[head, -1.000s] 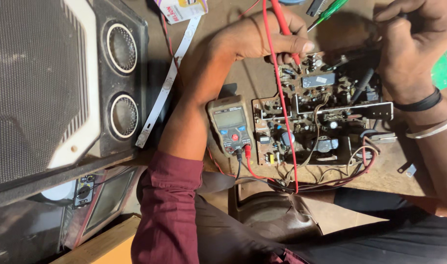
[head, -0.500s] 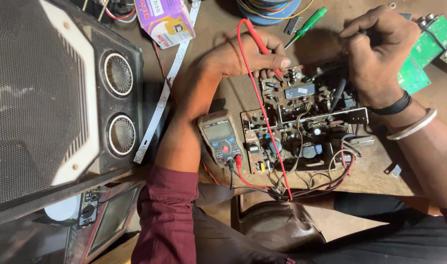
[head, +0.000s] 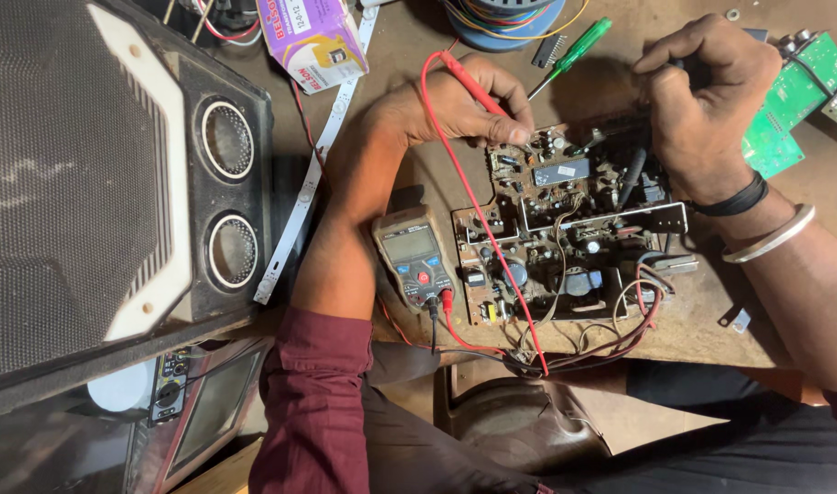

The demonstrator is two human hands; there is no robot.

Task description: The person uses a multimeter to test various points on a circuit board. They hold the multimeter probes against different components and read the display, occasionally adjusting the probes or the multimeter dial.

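Observation:
My left hand (head: 455, 110) holds a red multimeter probe (head: 473, 84) with its tip at the upper left part of a brown circuit board (head: 565, 233). The board is packed with small components and wires. My right hand (head: 702, 91) grips a black probe (head: 676, 64) above the board's upper right corner. A grey multimeter (head: 414, 256) lies on the bench just left of the board, with its red and black leads plugged in at the bottom.
A big black speaker cabinet (head: 117, 183) fills the left. A white LED strip (head: 309, 183) runs beside it. A purple box (head: 313, 41), wire spool (head: 505, 18), green screwdriver (head: 574, 50) and green circuit boards (head: 794, 101) lie along the top.
The view has shifted, so the board and both hands sit lower in frame. Both hands have kept hold of their probes over the board.

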